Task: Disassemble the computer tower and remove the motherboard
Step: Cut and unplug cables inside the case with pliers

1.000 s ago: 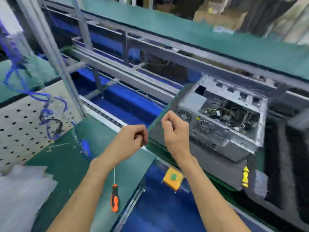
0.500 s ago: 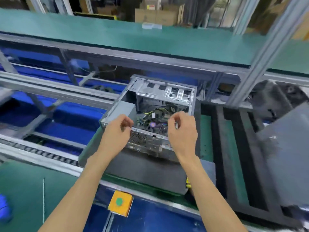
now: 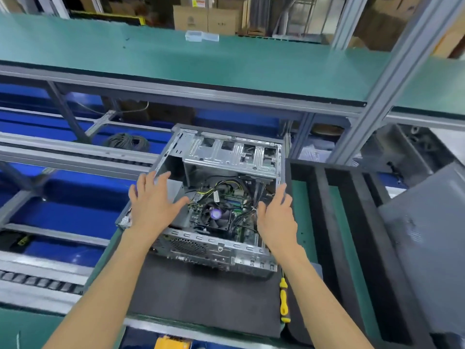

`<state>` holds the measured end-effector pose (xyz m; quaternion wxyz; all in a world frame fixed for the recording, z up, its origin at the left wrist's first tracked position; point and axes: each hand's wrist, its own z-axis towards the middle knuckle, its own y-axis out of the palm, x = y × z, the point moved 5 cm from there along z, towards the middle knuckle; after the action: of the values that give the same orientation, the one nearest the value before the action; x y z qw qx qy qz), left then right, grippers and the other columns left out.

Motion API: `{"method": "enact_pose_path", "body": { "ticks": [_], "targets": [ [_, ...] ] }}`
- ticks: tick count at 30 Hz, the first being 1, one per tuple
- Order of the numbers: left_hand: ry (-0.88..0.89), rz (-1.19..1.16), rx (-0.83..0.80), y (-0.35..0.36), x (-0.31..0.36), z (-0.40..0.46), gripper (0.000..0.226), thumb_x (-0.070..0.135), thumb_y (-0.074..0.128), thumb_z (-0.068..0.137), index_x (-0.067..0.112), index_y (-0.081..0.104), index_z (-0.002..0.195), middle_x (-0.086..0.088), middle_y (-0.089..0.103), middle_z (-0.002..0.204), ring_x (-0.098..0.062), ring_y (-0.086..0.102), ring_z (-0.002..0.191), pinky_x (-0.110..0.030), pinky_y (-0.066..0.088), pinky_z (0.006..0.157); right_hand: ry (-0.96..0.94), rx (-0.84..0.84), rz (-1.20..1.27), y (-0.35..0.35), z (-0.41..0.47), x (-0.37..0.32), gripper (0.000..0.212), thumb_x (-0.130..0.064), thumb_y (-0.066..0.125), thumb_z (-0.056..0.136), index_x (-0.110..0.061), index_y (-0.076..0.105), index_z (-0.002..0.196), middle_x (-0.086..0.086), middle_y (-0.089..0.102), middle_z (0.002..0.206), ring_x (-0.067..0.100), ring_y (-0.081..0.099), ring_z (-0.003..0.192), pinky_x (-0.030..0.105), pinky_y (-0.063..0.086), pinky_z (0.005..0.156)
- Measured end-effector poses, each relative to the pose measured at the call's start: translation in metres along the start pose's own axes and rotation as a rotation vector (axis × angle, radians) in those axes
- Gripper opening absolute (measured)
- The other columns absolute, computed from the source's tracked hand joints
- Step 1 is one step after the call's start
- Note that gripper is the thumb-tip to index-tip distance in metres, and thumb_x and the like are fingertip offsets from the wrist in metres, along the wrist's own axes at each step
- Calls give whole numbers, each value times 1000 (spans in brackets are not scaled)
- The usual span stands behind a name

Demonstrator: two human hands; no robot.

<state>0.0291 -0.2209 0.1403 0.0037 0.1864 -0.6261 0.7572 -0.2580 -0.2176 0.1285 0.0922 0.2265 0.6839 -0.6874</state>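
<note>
Lying open, tower [image 3: 211,250] holds motherboard [image 3: 232,212].

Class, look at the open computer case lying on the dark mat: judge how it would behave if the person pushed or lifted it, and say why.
The computer case looks like stiff sheet metal, so it probably won't flex. It lies flat on the mat, so tipping seems unlikely. With its fan and cables inside, it is likely fairly heavy.

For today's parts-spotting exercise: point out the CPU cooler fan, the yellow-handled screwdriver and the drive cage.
CPU cooler fan [image 3: 216,213], head view, on its purple hub.
Yellow-handled screwdriver [image 3: 284,302], head view, on the middle of its handle.
Drive cage [image 3: 231,154], head view, on its silver top plate.
</note>
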Motion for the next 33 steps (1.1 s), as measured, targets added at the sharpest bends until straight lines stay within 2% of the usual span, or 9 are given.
{"method": "enact_pose_path", "body": {
  "ticks": [3,6,9,13,24,26,28,31,33],
  "targets": [
    [131,96,-72,16,-2,22,68,59,61,86,25,46,142,-3,43,150,-26,19,148,-54,12,118,-35,-8,-39,2,9,2,69,-31,36,109,-7,-5,159,18,19,159,34,55,117,35,46,71],
    [231,102,-4,18,-1,34,49,46,68,84,17,62,123,-7,62,127,-31,34,140,-52,15,119,-39,-23,-51,3,19,4,74,-17,44,106,-10,-7,160,18,18,160,32,59,90,31,40,61],
    [260,4,-18,19,-1,39,38,34,73,83,11,64,112,-9,64,116,-29,48,127,-46,14,121,-12,-20,-49,4,24,6,76,-7,44,104,-15,-6,160,16,19,161,27,54,70,30,38,54],
    [278,-55,15,19,-1,38,31,28,73,81,11,65,107,-6,62,103,-26,58,103,-43,17,121,14,-15,-46,3,26,6,76,-3,41,103,-17,-6,161,15,22,161,30,61,78,35,46,61],
    [255,-70,63,21,1,27,29,22,72,81,7,67,105,-6,64,99,-27,59,99,-45,19,120,-32,-17,0,0,32,8,72,-6,39,104,-19,-2,161,16,30,156,26,54,71,32,36,54],
    [249,-59,41,20,1,27,30,23,72,83,8,66,107,-6,64,103,-26,59,102,-44,18,120,-39,-18,9,-3,30,5,65,-15,37,106,-18,3,161,15,36,151,30,59,81,35,43,61],
    [229,-124,20,18,5,26,30,25,70,86,9,65,111,-5,64,110,-25,56,108,-44,24,118,-29,5,-1,-12,34,1,56,-29,37,108,-15,18,158,15,42,145,35,59,105,42,48,78],
    [199,-395,23,8,28,24,31,26,64,91,15,58,120,3,59,117,-16,52,110,-34,41,101,-80,141,61,-33,51,-5,47,-38,43,105,-13,47,144,13,39,152,34,39,135,51,44,101],
    [173,-592,-61,9,53,25,25,22,61,94,19,57,118,10,60,111,-7,56,100,-27,44,91,-171,190,117,-40,64,-13,45,-38,49,103,-19,49,144,11,30,159,31,25,147,54,35,112]
  ]
}}
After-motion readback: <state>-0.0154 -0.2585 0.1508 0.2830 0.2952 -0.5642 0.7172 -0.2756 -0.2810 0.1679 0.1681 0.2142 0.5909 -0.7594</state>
